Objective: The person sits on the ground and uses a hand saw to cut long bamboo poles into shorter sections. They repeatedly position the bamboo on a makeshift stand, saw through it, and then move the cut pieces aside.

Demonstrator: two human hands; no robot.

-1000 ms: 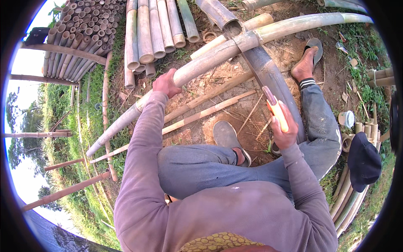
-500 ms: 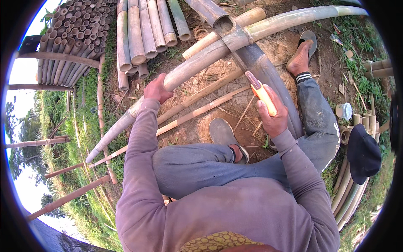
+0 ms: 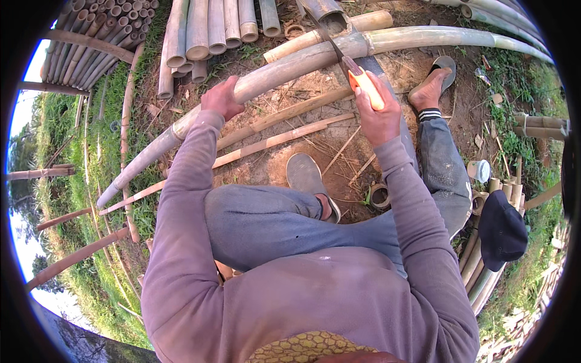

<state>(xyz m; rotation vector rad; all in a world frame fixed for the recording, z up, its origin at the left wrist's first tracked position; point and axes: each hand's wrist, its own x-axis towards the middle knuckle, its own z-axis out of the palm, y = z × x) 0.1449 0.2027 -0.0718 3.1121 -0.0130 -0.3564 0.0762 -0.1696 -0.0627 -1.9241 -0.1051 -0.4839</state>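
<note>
A long pale bamboo pole (image 3: pixel 284 69) runs slantwise from lower left to upper right. My left hand (image 3: pixel 222 98) is wrapped round it, left of the middle. In my right hand (image 3: pixel 380 115) is a handsaw (image 3: pixel 370 89) with an orange handle, the fingers closed on the grip. Its dark blade lies across the pole at a joint, and the far end reaches past it. How deep the blade sits in the bamboo I cannot tell. Under the pole by the saw lies a darker, thick bamboo piece (image 3: pixel 382 68), partly hidden by my right hand and arm.
Several cut bamboo lengths (image 3: pixel 216 30) lie at the back left, near a stacked pile (image 3: pixel 91 30). Thin bamboo strips (image 3: pixel 266 145) lie on the soil before my sandalled foot (image 3: pixel 305 175). To the right are a white cup (image 3: pixel 479 170) and a dark cap (image 3: pixel 502 230) on bamboo.
My right hand has pushed the saw forward, so the handle is now closer to the pole. The left hand keeps its hold, and the whole view has shifted slightly.
</note>
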